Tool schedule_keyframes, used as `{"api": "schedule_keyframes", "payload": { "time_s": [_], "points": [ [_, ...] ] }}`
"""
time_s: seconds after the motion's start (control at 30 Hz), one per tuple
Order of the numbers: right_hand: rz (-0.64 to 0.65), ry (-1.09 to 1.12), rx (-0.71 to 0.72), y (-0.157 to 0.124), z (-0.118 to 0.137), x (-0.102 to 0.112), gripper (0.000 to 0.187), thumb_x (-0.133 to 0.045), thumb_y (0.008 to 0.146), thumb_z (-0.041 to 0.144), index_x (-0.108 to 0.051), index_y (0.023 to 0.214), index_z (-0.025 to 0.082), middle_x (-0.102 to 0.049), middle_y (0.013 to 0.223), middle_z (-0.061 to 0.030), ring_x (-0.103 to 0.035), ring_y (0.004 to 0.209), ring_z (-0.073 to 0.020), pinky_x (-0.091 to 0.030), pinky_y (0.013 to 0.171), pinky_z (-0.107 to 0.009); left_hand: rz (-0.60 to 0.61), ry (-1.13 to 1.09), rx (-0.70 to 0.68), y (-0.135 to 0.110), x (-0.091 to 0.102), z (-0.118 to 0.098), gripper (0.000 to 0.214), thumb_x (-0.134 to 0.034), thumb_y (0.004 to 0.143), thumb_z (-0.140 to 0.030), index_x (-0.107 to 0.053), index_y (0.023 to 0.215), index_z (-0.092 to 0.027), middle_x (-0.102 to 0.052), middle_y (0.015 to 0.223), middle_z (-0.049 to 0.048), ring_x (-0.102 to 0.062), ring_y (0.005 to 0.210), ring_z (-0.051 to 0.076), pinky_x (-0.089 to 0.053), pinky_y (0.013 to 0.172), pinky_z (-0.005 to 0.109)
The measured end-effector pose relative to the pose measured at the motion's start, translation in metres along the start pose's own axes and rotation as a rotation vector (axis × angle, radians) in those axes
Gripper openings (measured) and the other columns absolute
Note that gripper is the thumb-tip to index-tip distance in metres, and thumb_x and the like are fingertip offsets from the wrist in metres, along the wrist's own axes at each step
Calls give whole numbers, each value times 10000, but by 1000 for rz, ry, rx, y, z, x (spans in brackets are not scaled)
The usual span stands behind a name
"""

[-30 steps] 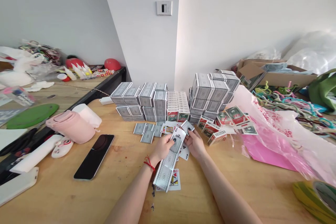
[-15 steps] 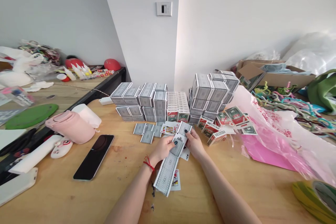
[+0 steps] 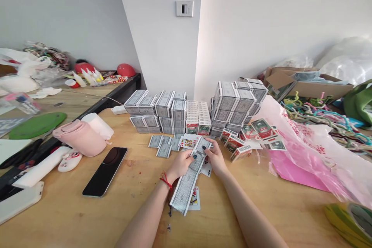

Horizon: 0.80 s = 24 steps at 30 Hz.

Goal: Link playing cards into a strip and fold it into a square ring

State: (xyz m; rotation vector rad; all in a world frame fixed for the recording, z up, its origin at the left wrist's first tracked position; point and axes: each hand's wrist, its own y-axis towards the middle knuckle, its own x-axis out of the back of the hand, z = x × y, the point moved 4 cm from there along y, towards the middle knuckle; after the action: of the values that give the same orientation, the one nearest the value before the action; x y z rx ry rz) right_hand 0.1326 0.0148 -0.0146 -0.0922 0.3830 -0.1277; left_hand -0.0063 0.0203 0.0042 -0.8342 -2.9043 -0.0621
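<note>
A long strip of joined playing cards [image 3: 186, 188], grey-patterned backs up, slants up from the table's front toward my hands. My left hand [image 3: 183, 164], with a red string at the wrist, is closed on its upper part, thumb on top. At the strip's top end my right hand [image 3: 215, 157] pinches a card [image 3: 202, 145] whose patterned back faces me. How the pieces join under the fingers is hidden. Face-up cards [image 3: 188, 141] lie just beyond, and a queen-like card [image 3: 194, 198] shows partly beneath the strip. Several small card-back pieces [image 3: 163, 150] rest left of them.
Behind stand stacked card-covered blocks [image 3: 142, 104], rows of card boxes [image 3: 197, 114] and a taller stack [image 3: 232, 104]. Loose card boxes [image 3: 236, 145] lie right, beside pink plastic [image 3: 296, 168]. A phone [image 3: 105, 171] and pink cup [image 3: 80, 138] are left; tape [image 3: 348, 223] sits front right.
The card in my right hand has come down against the strip, and the spade face seen between my hands is now covered. The view has shifted slightly.
</note>
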Motion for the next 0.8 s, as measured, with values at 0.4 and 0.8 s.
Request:
{"api": "schedule_keyframes", "payload": {
  "time_s": [0.4,0.8],
  "points": [
    [29,50,-26,-3,4,-1,419,-706,586,301,-532,959,222,-633,676,22,-573,570,-133,-460,537,-257,23,-232,55,-2,-2,-1,382,-517,765,-271,-539,1131,-166,-660,889,68,-593,796,199,-456,661,290],
    [10,-212,109,0,11,2,349,-551,719,378,-604,1006,186,-618,735,-18,-526,563,-131,-419,544,-262,-160,-198,108,2,13,17,372,-539,757,-333,-526,1086,-160,-646,778,42,-587,649,150,-446,581,251]
  ]
}}
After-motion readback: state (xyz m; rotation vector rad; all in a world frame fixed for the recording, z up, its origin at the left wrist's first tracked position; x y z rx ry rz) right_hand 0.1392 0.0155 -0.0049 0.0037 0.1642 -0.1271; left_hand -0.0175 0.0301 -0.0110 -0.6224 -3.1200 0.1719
